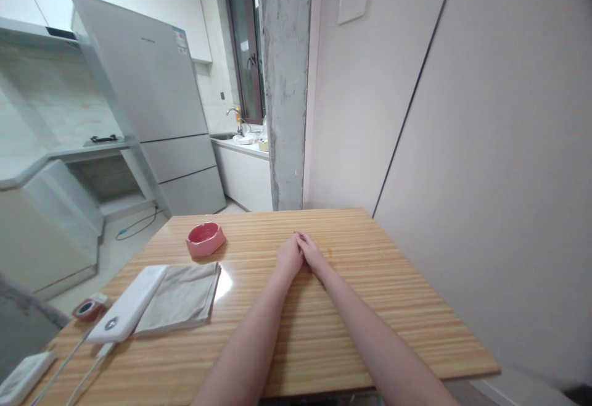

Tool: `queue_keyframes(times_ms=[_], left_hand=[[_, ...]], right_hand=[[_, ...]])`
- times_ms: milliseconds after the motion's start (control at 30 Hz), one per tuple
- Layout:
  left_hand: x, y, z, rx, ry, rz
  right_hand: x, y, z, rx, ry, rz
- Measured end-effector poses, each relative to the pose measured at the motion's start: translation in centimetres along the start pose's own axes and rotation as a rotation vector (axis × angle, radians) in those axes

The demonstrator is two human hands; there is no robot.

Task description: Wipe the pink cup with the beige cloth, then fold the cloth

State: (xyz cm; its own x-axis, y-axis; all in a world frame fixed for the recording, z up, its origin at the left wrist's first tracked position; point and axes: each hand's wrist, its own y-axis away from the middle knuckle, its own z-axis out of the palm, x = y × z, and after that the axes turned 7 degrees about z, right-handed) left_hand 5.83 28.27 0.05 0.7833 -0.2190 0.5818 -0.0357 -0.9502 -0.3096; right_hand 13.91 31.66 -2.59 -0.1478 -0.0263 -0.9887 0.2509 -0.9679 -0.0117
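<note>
Left hand: the left hand point(289, 256) rests flat on the wooden bench point(351, 307), fingers loosely extended, grasping nothing.
Right hand: the right hand point(313, 253) lies alongside it, likewise unclenched and empty; the two hands touch at the fingertips near the bench's middle.
Forearms: both reach away from the viewer and converge towards the hands.
Nearest object: the pink dish point(205, 239) stands to the left of the hands and at about the same depth, apart from them; the left hand is the nearer of the two.
Folded cloth: the grey cloth point(182, 298) lies left of the left forearm, closer to the viewer than the dish, its long axis running roughly front to back.
White device: the flat white device point(128, 303) lies touching or overlapping the cloth's left edge, its long axis diagonal, with cables trailing towards the near bench edge.
Tape roll: the small tape roll point(87, 308) sits at the far left edge, well apart from both hands.
Background: the refrigerator point(152, 103) and the sink counter point(240, 140) stand beyond the bench.
</note>
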Motion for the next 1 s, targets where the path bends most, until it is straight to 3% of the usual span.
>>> queue_keyframes(times_ms=[267,667,767,867,933,1000], left_hand=[[-2.2,0.4,0.2,-0.003,0.277,0.092],[-1.8,0.5,0.3,-0.006,0.272,0.086],[-1.1,0.6,-1.9,0.024,0.062,0.111],[-0.9,1.0,-6.4,0.283,-0.250,0.070],[-1.9,1.6,-9.7,0.457,-0.399,-0.036],[-4.0,2.7,-12.4,0.580,-0.536,-0.275]], right_hand=[[0.6,0.3,0.1,-0.025,0.110,-0.089],[0.0,0.5,0.0,-0.032,0.114,-0.071],[0.2,0.2,-0.1,-0.029,0.023,-0.021],[0.6,-0.4,-0.2,0.015,-0.096,0.109],[0.8,-0.7,-0.3,0.044,-0.128,0.150],[0.9,-0.8,-0.3,0.057,-0.137,0.156]])
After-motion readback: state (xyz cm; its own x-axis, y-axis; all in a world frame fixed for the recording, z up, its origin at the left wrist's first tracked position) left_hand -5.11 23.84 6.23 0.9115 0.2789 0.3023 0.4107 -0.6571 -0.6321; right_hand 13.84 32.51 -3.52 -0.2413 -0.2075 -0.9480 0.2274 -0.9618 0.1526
